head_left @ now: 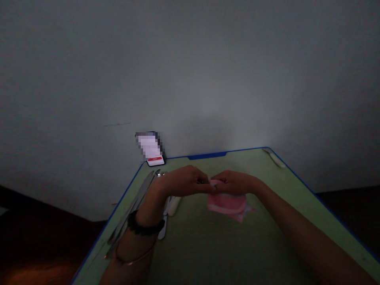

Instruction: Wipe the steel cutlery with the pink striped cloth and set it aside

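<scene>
A pink and white cloth (227, 204) hangs below my right hand (234, 183), whose fingers are closed on it. My left hand (187, 181) meets the right one above the table, its thumb and fingers pinched together at the cloth's upper edge. Whatever lies between the left fingers is hidden. Under and beside my left forearm are several metal utensils (144, 188), partly covered by the arm. Close by, a pale handle (174, 206) and a metal handle end (162, 231) show below the left wrist.
A lit phone (156, 160) leans against the wall (208, 79) at the table's far left corner. One utensil with a pale handle (276, 159) lies at the far right corner. The green table (222, 253) has a blue edge and stands against the wall.
</scene>
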A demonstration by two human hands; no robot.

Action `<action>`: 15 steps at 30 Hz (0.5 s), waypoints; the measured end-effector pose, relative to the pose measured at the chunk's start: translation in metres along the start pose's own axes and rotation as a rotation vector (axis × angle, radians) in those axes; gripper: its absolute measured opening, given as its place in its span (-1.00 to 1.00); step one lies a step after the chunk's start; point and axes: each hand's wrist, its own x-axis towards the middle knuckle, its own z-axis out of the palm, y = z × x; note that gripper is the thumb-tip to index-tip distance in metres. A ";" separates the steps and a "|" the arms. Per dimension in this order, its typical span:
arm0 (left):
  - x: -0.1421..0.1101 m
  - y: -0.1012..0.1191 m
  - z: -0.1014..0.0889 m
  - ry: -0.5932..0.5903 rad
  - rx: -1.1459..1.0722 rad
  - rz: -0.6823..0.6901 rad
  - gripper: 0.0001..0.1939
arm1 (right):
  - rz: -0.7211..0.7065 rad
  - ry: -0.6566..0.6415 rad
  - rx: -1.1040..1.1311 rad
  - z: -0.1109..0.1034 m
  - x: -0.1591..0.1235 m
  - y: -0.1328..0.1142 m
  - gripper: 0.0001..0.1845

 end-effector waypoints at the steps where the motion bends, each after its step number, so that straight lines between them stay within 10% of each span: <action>1: 0.004 -0.002 0.004 -0.028 -0.027 -0.001 -0.60 | 0.003 0.009 0.015 0.004 -0.006 0.004 -0.73; 15: -0.007 -0.025 0.044 0.085 -0.097 -0.135 -0.58 | 0.148 0.064 0.396 0.040 -0.031 0.039 -0.66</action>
